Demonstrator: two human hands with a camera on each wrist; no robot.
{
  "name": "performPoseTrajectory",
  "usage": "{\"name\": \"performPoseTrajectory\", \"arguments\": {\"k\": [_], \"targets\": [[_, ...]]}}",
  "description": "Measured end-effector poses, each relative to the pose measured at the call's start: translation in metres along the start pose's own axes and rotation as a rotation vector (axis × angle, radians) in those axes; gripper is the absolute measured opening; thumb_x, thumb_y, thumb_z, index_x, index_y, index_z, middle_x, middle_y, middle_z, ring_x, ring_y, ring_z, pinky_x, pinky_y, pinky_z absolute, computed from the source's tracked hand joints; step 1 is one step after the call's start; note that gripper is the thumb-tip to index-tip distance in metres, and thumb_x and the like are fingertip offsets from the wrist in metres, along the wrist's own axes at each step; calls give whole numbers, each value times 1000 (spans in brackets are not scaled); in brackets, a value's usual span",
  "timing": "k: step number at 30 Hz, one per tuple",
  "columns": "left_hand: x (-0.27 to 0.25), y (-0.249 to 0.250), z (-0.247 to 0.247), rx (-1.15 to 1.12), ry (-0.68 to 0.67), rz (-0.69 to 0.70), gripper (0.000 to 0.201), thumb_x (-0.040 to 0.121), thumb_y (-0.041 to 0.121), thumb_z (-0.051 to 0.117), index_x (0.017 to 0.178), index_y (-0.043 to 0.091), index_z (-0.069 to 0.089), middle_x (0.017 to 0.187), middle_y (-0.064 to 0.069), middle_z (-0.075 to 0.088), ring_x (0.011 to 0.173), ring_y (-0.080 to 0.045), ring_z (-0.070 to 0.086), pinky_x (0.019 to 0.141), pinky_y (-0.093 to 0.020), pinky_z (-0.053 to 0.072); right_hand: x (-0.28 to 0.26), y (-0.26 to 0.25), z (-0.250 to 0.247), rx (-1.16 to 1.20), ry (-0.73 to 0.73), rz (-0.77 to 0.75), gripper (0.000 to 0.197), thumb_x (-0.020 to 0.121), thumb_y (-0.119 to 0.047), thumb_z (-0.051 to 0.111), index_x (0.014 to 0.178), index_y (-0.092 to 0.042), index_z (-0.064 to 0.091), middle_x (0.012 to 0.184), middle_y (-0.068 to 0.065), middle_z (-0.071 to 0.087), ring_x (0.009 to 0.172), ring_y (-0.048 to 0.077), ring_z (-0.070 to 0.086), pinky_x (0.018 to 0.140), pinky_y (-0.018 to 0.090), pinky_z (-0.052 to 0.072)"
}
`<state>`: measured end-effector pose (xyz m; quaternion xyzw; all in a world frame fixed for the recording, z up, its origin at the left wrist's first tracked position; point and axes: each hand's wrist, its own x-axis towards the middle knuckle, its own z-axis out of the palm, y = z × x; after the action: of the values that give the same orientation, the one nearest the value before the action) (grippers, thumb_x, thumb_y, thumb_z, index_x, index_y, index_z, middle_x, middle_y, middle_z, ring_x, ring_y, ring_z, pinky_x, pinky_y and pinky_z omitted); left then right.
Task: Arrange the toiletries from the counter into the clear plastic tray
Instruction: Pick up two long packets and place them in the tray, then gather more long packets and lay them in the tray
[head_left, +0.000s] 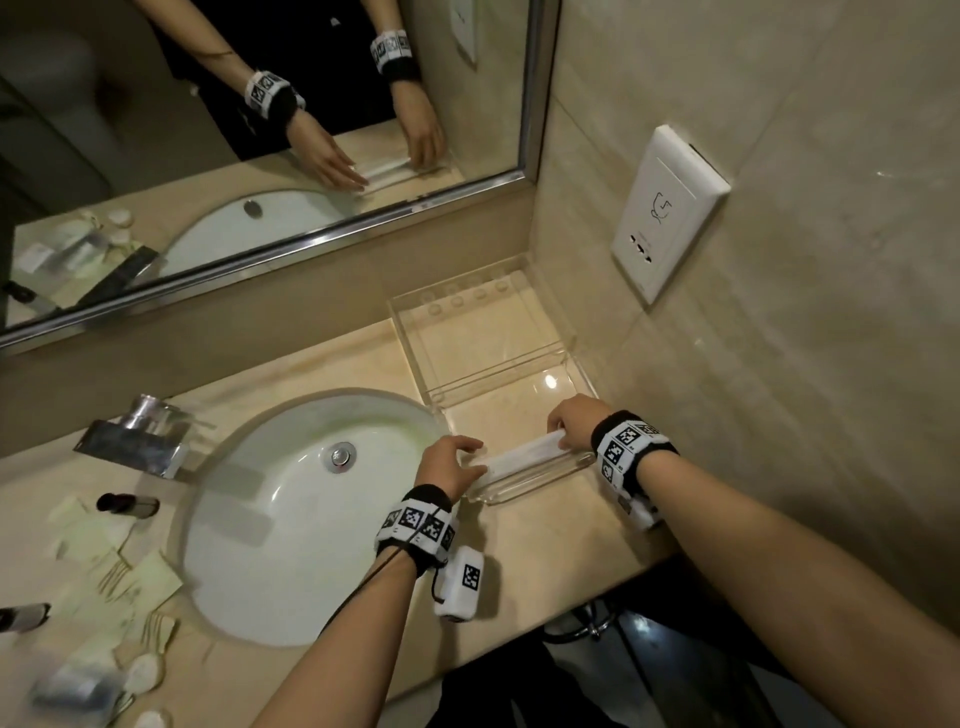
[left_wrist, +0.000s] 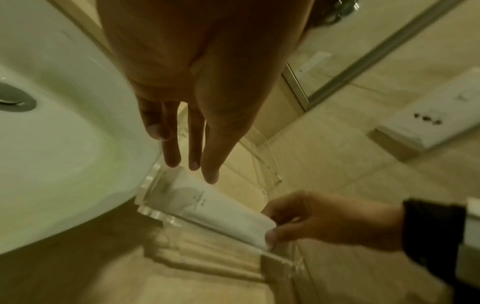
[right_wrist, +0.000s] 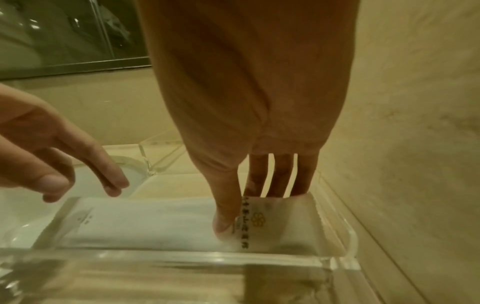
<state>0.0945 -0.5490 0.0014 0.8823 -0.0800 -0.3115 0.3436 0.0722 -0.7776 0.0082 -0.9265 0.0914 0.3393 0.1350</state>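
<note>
A clear plastic tray (head_left: 524, 492) stands on the counter right of the sink, against the wall. In its near compartment lies a long white packet (head_left: 524, 457), tilted on its edge. My right hand (head_left: 563, 436) pinches the packet's right end, thumb in front and fingers behind, as the right wrist view shows at the right hand (right_wrist: 246, 209) and the packet (right_wrist: 145, 224). My left hand (head_left: 470, 457) is at the packet's left end with straight fingers. In the left wrist view the left hand (left_wrist: 192, 168) hovers just over the packet (left_wrist: 221, 211) and the tray (left_wrist: 153, 211).
The white sink (head_left: 291, 519) and chrome faucet (head_left: 140, 436) lie left of the tray. Several toiletries sit on the left counter: a small dark bottle (head_left: 127, 504), pale packets (head_left: 119, 566), round white caps (head_left: 143, 670). A wall socket panel (head_left: 670, 208) is above the tray.
</note>
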Motion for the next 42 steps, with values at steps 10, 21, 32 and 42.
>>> {"name": "performPoseTrajectory", "arguments": {"k": [10,21,32,42], "targets": [[6,-5,20,237,17,-15,34,84,18,67,116,27,65,120,-6,62,110,-25,60,100,-34,46,-3,14,2,54,86,-15,30,88,-10,66,118,-16,67,121,6,61,108,23,62,93,35,51],[6,-4,24,236,77,0,28,84,13,63,106,29,70,111,-7,61,100,-27,61,93,-36,50,-8,17,6,131,118,28,28,89,-9,66,116,-15,69,120,6,64,101,24,66,84,35,58],[-18,-15,-28,-9,227,13,19,78,14,72,97,19,67,92,-2,68,80,-20,63,79,-36,55,-16,-35,-11,405,363,-142,17,87,-24,69,102,-16,69,108,4,68,96,17,62,85,27,49],[-122,-98,-106,-134,590,-248,12,79,18,68,91,21,66,79,4,66,67,-13,59,74,-33,55,-21,-210,-8,391,297,-626,12,89,-26,65,99,-18,66,94,-5,67,85,14,62,79,28,50]]}}
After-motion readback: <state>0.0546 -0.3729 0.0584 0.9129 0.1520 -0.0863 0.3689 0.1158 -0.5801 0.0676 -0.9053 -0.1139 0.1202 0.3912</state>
